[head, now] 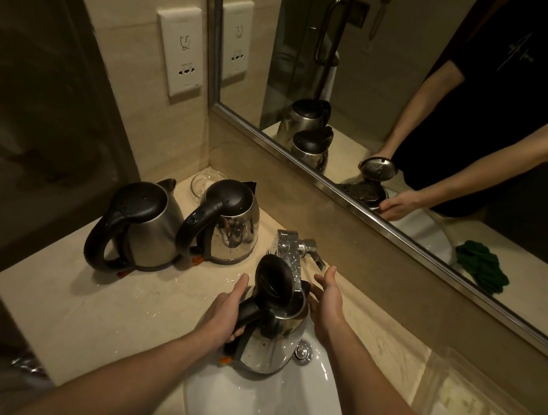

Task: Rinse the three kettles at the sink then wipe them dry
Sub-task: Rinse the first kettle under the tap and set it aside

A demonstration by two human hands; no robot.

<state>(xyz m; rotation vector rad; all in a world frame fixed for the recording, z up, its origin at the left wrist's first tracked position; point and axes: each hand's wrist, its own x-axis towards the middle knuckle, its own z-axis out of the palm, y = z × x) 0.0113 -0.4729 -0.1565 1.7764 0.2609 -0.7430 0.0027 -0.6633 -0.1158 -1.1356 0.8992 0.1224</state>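
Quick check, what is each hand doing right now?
Left hand: grips the open kettle by its handle.
Right hand: open, beside that kettle, holding nothing.

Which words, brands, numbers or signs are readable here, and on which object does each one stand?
Nothing reads with certainty.
Wall socket plate: a drawn symbol, and small print above the holes, too blurred to read.
Shirt in the mirror: a pale mark, unreadable.
Left kettle, middle kettle, kettle at the sink: no label visible.
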